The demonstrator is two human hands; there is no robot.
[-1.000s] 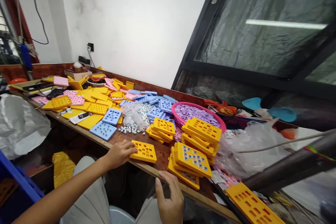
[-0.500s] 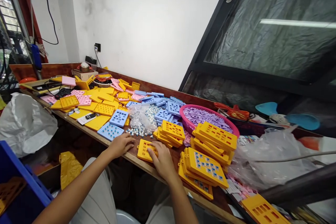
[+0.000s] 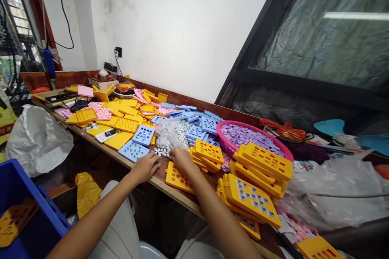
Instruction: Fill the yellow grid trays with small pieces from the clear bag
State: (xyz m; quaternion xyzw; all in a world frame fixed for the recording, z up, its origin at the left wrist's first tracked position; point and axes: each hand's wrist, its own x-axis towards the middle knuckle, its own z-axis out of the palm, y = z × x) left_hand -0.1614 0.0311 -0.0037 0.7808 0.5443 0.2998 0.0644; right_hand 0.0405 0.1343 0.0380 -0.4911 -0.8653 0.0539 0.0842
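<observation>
My left hand (image 3: 146,168) rests at the table's front edge with its fingers curled together. A bit of white and blue shows at its fingertips; its shape is too small to make out. My right hand (image 3: 181,159) reaches over a yellow slotted panel (image 3: 178,178) lying flat at the edge. Its fingertips are bent down into a heap of small white-and-blue pieces (image 3: 162,152), and what they pinch is hidden. Beside my left hand lies a light-blue panel (image 3: 133,151) with blue pieces set in it.
Yellow panels (image 3: 252,200) stand stacked at the right, near a pink basin (image 3: 223,139) of purple pieces. A clear plastic bag (image 3: 170,135) lies behind the heap. Blue panels (image 3: 209,125) and yellow panels (image 3: 126,124) cover the far table. A blue crate (image 3: 48,206) stands lower left.
My right hand has moved off the yellow panel, forward to the heap of small pieces. My left hand stays near the edge, fingers more curled. The view has shifted slightly.
</observation>
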